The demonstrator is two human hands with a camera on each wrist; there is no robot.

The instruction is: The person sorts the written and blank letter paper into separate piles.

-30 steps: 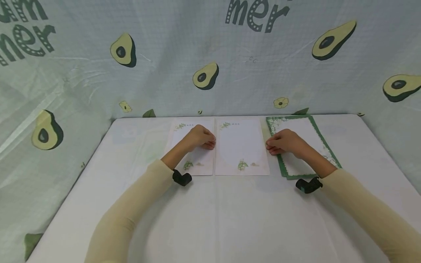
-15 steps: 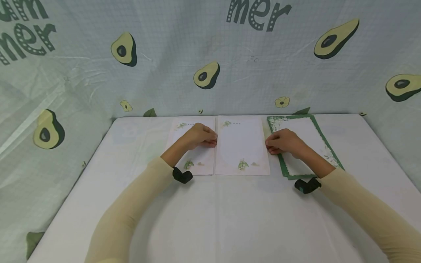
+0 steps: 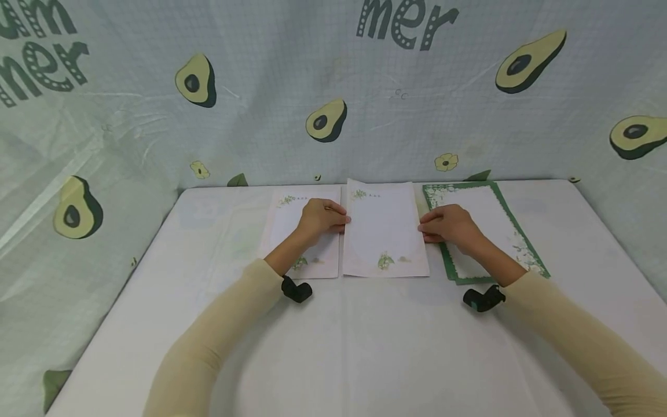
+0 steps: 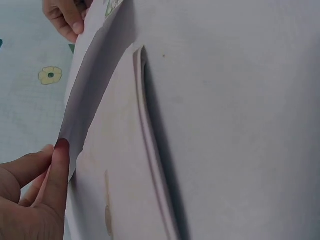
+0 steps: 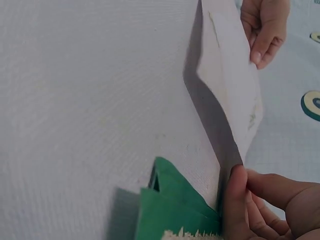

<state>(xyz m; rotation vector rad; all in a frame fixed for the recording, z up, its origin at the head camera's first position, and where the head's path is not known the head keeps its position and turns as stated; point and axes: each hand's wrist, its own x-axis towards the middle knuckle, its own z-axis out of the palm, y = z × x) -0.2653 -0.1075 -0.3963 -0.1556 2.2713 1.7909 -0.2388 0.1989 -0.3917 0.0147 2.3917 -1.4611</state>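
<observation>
A pale sheet of stationery paper (image 3: 385, 229) with green sprigs printed on it is held up by its two side edges in the head view. My left hand (image 3: 324, 219) pinches its left edge between thumb and fingers; my right hand (image 3: 449, 225) does the same at the right edge. Seen from the left wrist, the sheet (image 4: 92, 95) bows up off the table. The right wrist view shows the thumb and fingers (image 5: 239, 187) on the sheet's edge, with its shadow beneath. Under my left hand lies a matching pile of paper (image 3: 325, 263).
Green-bordered sheets (image 3: 490, 211), slightly fanned, lie under my right forearm. They are close by the right fingers as green corners (image 5: 175, 200). A white cloth covers the table (image 3: 375, 347); behind it hangs a curtain (image 3: 260, 133) printed with avocados.
Both hands have taken the middle sheet's edges and raised it slightly from the table. My left hand has shifted a little right, the right hand a little left.
</observation>
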